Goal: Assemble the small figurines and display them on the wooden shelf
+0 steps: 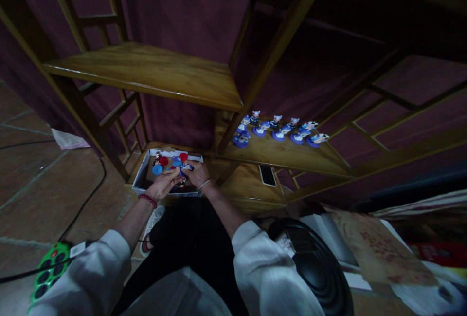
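Observation:
Over an open white cardboard box (137,179), both my hands meet around a small blue-and-white figurine (187,167). My right hand (199,175) grips it from the right, fingers closed. From the left, my left hand (167,183) has its fingers pinched at the figurine's lower part, which is partly hidden by them. Inside the box lie several more figurines and round bases, among them a blue disc (157,169) and a red disc (183,157). To the right, several small figurines on purple bases (281,133) stand in rows on a wooden shelf (292,155).
A phone (268,176) lies on the lower board right of the box. An upper shelf (153,70) and slanted posts frame the space above. A green power strip (51,268) with cables lies on the floor at left. A black round stool (317,267) stands at right.

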Demonstrator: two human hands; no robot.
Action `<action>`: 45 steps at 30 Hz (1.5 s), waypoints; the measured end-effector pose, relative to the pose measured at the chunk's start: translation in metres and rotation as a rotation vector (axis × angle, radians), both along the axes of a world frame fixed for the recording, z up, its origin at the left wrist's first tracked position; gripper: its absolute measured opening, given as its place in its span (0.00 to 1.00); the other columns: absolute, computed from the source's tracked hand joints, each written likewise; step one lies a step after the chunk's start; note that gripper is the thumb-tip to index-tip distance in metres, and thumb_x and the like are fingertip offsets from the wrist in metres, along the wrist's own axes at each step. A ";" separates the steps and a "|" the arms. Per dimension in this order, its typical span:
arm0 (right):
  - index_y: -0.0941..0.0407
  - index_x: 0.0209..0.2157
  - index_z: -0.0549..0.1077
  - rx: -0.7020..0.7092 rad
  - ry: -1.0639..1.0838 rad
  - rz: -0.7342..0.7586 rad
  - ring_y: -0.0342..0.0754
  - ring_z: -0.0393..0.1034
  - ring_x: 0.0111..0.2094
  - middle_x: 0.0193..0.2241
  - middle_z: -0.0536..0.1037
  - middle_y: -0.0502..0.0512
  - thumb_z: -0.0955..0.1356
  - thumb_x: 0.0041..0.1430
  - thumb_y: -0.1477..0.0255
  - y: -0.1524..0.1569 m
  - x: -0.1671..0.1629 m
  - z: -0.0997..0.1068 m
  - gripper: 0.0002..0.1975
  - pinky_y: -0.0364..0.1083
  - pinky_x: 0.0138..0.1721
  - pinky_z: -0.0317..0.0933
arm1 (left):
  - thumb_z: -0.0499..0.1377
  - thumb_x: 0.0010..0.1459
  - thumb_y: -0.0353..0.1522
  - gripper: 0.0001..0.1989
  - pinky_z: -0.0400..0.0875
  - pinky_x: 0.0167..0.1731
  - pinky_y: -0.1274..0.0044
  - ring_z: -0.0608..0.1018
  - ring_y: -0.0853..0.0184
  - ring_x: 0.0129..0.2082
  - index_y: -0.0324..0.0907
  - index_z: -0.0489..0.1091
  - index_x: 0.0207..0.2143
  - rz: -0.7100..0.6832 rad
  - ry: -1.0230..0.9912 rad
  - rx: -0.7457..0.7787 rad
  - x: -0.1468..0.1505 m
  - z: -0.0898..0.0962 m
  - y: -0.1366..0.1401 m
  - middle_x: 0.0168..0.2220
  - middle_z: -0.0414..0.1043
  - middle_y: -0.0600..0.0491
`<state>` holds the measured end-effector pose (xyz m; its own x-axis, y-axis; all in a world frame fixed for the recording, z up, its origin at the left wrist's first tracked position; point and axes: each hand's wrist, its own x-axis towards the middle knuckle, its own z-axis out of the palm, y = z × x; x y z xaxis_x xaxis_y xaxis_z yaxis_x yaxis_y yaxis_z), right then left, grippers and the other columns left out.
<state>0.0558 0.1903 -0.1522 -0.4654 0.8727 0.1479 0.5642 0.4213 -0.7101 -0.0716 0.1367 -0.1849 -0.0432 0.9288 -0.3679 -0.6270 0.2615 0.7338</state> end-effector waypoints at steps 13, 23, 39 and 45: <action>0.51 0.38 0.73 0.057 -0.102 0.120 0.45 0.69 0.36 0.36 0.76 0.48 0.66 0.48 0.76 0.010 0.007 0.013 0.13 0.43 0.41 0.61 | 0.58 0.52 0.28 0.04 0.72 0.39 0.74 0.76 0.69 0.31 0.34 0.70 0.28 -0.040 -0.087 -0.008 0.001 0.010 0.001 0.28 0.74 0.49; 0.51 0.46 0.68 0.080 -0.083 0.135 0.46 0.66 0.44 0.44 0.71 0.51 0.65 0.47 0.78 0.008 0.008 0.008 0.22 0.45 0.48 0.59 | 0.54 0.53 0.22 0.05 0.72 0.41 0.70 0.75 0.69 0.32 0.35 0.68 0.26 0.038 -0.129 -0.043 0.005 0.007 0.002 0.29 0.72 0.50; 0.54 0.43 0.67 0.083 -0.082 0.078 0.46 0.69 0.37 0.37 0.75 0.52 0.66 0.47 0.80 -0.001 0.007 -0.001 0.19 0.44 0.42 0.61 | 0.61 0.46 0.22 0.13 0.74 0.37 0.73 0.76 0.67 0.36 0.38 0.72 0.37 0.002 0.040 0.013 0.005 0.008 0.003 0.39 0.73 0.49; 0.53 0.45 0.65 -0.055 0.068 -0.021 0.42 0.70 0.33 0.35 0.75 0.49 0.66 0.48 0.79 -0.006 0.004 -0.010 0.21 0.43 0.39 0.64 | 0.64 0.43 0.26 0.09 0.73 0.34 0.75 0.76 0.68 0.32 0.36 0.73 0.30 0.094 0.086 -0.046 0.006 0.008 0.004 0.32 0.74 0.50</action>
